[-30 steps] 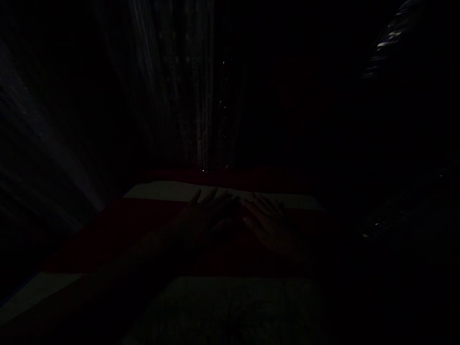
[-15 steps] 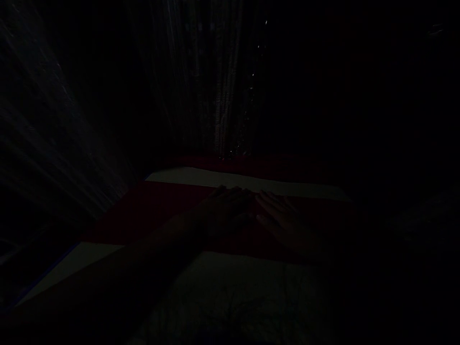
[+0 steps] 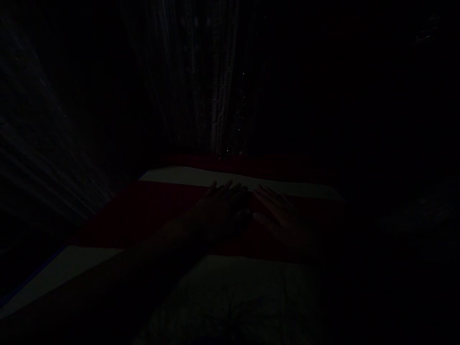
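The scene is very dark. A wide cloth [image 3: 158, 199] with red and pale bands lies spread out in front of me. My left hand [image 3: 221, 208] rests palm down on the red band, its fingers spread and their tips at the edge of the far pale strip. Close beside it, my right hand [image 3: 282, 215] lies flat with fingers stretched out, angled toward the left. A small gap separates the two hands. Neither holds anything. Much of my right forearm is lost in the dark.
Dim hanging folds like a curtain [image 3: 219, 110] show beyond the cloth's far edge, with a few glints. More faint folds [image 3: 53, 129] hang at the left. A blue edging [image 3: 36, 273] runs along the cloth's left side. The right side is nearly black.
Both hands have slid very slightly forward toward the far pale strip. My left fingers are spread a little wider. The view has shifted slightly.
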The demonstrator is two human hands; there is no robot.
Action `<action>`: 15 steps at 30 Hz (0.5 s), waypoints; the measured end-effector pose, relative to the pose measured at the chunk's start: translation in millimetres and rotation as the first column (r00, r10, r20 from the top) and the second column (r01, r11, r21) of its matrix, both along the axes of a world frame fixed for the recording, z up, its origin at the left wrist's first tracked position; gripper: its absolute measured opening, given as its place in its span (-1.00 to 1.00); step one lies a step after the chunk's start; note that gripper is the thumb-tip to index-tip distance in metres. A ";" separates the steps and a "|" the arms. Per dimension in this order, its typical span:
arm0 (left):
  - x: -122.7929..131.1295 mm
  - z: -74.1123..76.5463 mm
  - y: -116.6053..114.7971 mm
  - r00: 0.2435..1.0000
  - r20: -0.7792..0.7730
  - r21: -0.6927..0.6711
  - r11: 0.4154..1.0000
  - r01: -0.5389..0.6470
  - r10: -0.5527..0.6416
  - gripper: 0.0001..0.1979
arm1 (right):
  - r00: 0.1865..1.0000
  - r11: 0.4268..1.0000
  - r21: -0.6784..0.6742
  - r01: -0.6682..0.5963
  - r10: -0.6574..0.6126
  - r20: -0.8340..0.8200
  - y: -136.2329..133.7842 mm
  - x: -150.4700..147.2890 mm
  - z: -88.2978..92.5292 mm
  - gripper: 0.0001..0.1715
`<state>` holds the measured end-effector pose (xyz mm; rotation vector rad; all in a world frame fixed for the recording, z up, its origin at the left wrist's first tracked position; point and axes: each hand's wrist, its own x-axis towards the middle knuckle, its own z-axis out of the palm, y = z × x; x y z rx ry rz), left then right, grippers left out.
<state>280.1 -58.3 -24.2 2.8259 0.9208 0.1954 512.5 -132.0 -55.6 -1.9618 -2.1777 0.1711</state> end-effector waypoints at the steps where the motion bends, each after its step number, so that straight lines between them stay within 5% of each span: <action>1: 0.4 -0.6 -0.2 1.000 -0.010 0.006 1.000 0.003 -0.003 -0.31 | 1.000 1.000 0.000 -0.012 0.012 0.007 0.1 0.1 -0.8 0.04; 7: 2.5 3.6 -2.5 0.998 -0.013 0.000 0.998 -0.060 0.060 -0.30 | 1.000 0.993 0.119 -0.007 0.008 -0.007 -1.2 2.2 -5.4 0.01; 15: 0.6 2.2 -0.8 0.997 -0.008 0.028 0.996 -0.079 0.080 -0.31 | 1.000 0.995 0.096 -0.008 0.008 -0.001 -3.8 -3.1 4.8 0.08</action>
